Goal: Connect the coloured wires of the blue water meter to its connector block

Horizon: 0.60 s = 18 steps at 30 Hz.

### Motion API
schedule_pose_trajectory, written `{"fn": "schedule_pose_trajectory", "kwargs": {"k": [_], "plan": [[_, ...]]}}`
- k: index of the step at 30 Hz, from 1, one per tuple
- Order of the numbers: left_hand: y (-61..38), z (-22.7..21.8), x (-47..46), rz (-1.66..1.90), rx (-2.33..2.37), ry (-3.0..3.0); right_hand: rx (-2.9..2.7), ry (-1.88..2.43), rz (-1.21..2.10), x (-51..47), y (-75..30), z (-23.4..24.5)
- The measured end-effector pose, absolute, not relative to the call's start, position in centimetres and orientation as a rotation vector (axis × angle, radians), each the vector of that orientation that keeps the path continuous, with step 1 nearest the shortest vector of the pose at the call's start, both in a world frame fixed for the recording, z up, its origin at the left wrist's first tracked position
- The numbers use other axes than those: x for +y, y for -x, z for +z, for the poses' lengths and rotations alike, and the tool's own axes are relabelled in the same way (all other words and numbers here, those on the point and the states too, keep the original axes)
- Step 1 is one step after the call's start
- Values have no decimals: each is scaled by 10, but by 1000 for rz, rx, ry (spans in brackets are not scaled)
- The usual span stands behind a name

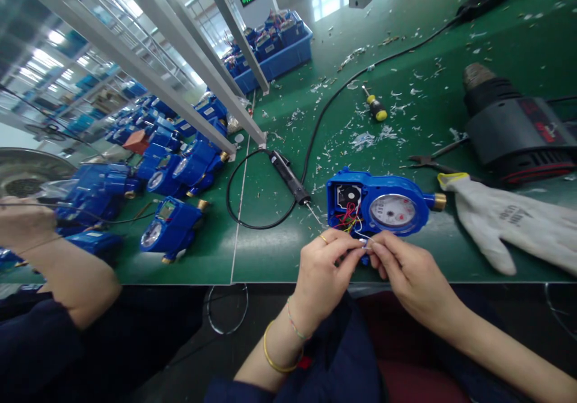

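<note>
The left hand (322,270) and the right hand (408,270) meet at the near edge of the green bench (270,240). Both hands pinch a thin white wire (366,243) between their fingertips. The left hand wears a ring, and 2 bracelets sit on its wrist.

The wire comes out of a blue water meter (383,203) that lies flat on the bench just behind the hands. The meter has a round dial in the middle and a gold end on its right side. Its left part is open, and red, yellow and green wires show inside.

A black soldering iron (288,177) lies to the left of the meter, with its tip pointing at it. Its black cord loops on the bench. A white glove (509,225) lies to the right of the meter. Behind the glove sits a dark power drill (518,129), and pliers (433,161) lie beside it. A small screwdriver with a yellow handle (375,106) lies further back. Little white scraps are all over the bench.

On the left, many more blue meters (171,228) lie in a pile. Another person's arm (58,264) reaches there.
</note>
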<state>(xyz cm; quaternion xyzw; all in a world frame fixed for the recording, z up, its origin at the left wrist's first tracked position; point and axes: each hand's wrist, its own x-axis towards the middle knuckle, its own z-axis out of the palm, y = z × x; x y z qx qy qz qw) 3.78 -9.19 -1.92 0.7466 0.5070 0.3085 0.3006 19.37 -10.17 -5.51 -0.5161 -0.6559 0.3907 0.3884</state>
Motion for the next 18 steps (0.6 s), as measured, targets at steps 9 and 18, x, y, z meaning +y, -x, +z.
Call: {"fn": "schedule_pose_trajectory", "kwargs": {"k": [9,18], "plan": [[-37,-21,-95,894,1407,-1850,-1769,1305,607,-99,-195,-50],[-34,-17,-86,690,1291,-1301,-1736,1140,433,-96,-190,-53]]}}
